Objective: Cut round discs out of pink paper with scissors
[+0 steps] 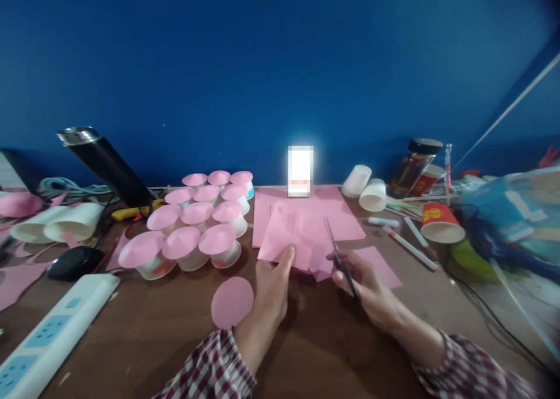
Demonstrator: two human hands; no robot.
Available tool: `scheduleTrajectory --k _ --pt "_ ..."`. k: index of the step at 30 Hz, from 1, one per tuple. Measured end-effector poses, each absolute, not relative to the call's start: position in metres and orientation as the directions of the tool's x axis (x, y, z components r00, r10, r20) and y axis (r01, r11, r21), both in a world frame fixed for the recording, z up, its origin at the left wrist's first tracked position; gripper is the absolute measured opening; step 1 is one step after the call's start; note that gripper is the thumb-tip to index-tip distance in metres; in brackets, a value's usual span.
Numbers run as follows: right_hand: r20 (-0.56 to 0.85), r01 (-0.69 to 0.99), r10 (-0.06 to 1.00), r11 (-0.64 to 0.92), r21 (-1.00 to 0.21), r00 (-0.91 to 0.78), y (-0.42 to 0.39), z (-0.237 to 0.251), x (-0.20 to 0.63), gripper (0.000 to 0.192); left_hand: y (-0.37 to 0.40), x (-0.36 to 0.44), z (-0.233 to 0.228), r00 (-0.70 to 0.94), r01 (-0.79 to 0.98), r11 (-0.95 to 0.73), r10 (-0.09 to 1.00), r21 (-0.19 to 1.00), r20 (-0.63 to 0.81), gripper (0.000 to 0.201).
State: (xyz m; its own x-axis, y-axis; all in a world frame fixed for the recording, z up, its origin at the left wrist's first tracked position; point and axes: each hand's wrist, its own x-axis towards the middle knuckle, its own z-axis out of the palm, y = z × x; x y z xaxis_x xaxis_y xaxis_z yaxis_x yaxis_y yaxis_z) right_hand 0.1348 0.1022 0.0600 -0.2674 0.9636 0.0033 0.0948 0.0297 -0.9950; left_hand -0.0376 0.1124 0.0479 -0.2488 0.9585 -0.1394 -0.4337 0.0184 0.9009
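A person's left hand [272,283] pinches pink paper [280,234] above a brown table [315,346], the right hand [362,277] grips scissors [345,273] to its right; a clean cut likely needs the sheet taut, thumb clear of the blades.

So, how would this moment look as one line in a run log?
left hand: holding pink paper | right hand: holding scissors | near left hand: pink disc | farther left: pink-topped cups
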Motion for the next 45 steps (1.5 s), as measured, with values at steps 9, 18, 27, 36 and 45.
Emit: scheduleTrajectory --k 9,18,27,36,45 --pt "-0.068 0.230 0.904 0.035 -0.972 -0.423 0.0957 0.0637 0.1310 0.042 0.1137 -0.0365 0.0419 -0.301 -0.442 0.024 0.938 0.897 -0.174 0.039" --pt "-0.092 0.133 0.897 -0.037 -0.990 -0.433 0.0987 0.0637 0.1320 0.048 0.1090 -0.0349 0.0434 -0.253 -0.376 0.075 0.951 0.924 -0.180 0.043" --pt "-0.121 0.074 0.906 -0.100 -0.992 -0.405 0.0981 0.0591 0.1331 0.048 0.1092 -0.0354 0.0483 -0.191 -0.396 0.052 0.972 0.917 -0.138 0.045" --pt "-0.097 0.117 0.908 -0.054 -0.992 -0.407 0.0993 0.0622 0.1323 0.044 0.1087 -0.0377 0.0468 -0.139 -0.370 0.118 0.974 0.921 -0.181 0.041" --pt "-0.091 0.100 0.906 -0.054 -0.994 -0.415 0.0992 0.0563 0.1348 0.041 0.1089 -0.0368 0.0463 -0.141 -0.372 0.131 0.971 0.919 -0.195 0.038"
